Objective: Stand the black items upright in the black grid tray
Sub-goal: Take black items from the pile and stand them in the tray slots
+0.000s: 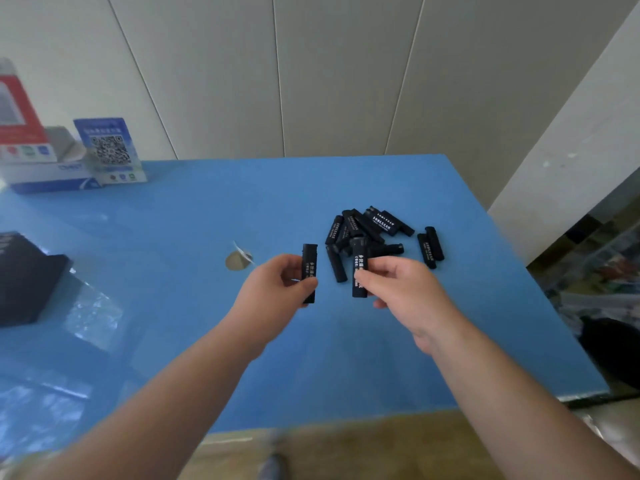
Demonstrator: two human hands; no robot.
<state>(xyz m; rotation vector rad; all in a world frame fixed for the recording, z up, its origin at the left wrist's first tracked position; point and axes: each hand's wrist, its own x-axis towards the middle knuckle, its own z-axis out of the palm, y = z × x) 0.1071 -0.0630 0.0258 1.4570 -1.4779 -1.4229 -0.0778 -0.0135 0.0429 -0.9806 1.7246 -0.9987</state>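
While both forearms reach out over the blue desk (173, 209), the left hand (277, 289) pinches one black item (309, 271) upright and the right hand (398, 289) grips another (359, 268) likewise. Beyond them a loose pile (367, 230) lies flat, so most work seems left. Far left, a dark object (24, 275), possibly the grid tray, sits half out of view.

Only 1 view is given, from a head-worn wide-angle camera. The blue table (173, 220) is looked down on and forward across, with both forearms seen close below and the wall (311, 71) beyond.
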